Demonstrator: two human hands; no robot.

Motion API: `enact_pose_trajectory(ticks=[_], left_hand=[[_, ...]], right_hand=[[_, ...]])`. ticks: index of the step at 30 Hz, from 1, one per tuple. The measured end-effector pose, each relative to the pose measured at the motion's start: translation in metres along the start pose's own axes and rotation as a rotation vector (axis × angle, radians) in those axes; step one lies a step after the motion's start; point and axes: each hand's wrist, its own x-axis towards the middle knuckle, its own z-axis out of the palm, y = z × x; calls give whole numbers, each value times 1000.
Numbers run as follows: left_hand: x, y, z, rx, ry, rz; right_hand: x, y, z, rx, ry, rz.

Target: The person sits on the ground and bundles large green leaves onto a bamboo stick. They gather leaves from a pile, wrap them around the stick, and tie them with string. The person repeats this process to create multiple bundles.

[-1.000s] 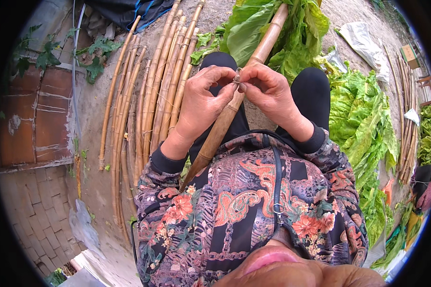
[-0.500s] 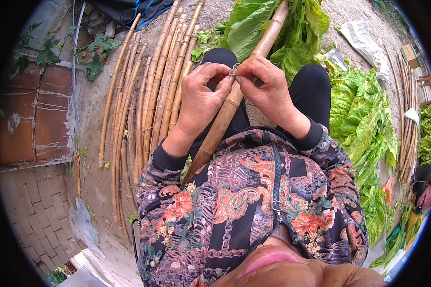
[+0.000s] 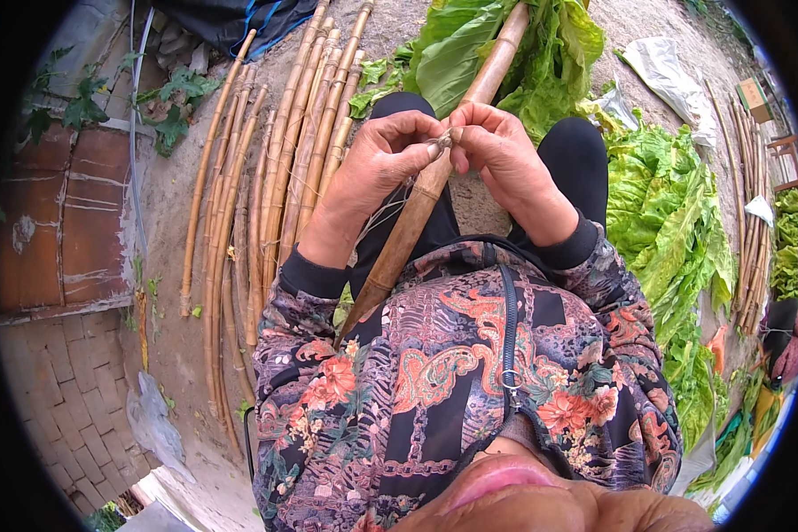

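Pinching a bit of twine (image 3: 441, 144) over a slanting bamboo pole (image 3: 408, 232), between the closed thumb and forefinger of both the left hand (image 3: 371, 175) and the right hand (image 3: 511, 168), brought close together. Having the pole between dark-trousered knees (image 3: 575, 158), with broad green leaves (image 3: 554, 75) on both sides of its upper end. Flanked by a row of canes (image 3: 277, 168) on the left and a leaf heap (image 3: 665, 226) on the right

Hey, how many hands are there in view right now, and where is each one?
2: the left hand and the right hand, fingertips close together at the twine by the bamboo pole. No other hands show.
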Motion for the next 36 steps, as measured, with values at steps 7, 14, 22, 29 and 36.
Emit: enact_pose_trajectory(ticks=[7, 14, 22, 29, 36], left_hand=[[-6, -5, 16, 601, 139, 291], [-5, -5, 19, 1080, 392, 656], [-13, -15, 15, 939, 378, 787], [-9, -13, 25, 805, 368, 643], [-8, -19, 18, 506, 352, 450]], right_hand=[[-4, 9, -2, -219, 34, -120], [-11, 14, 1, -449, 39, -210], [-9, 7, 4, -257, 17, -120], [-10, 5, -1, -262, -14, -88], [-8, 0, 1, -274, 13, -74]])
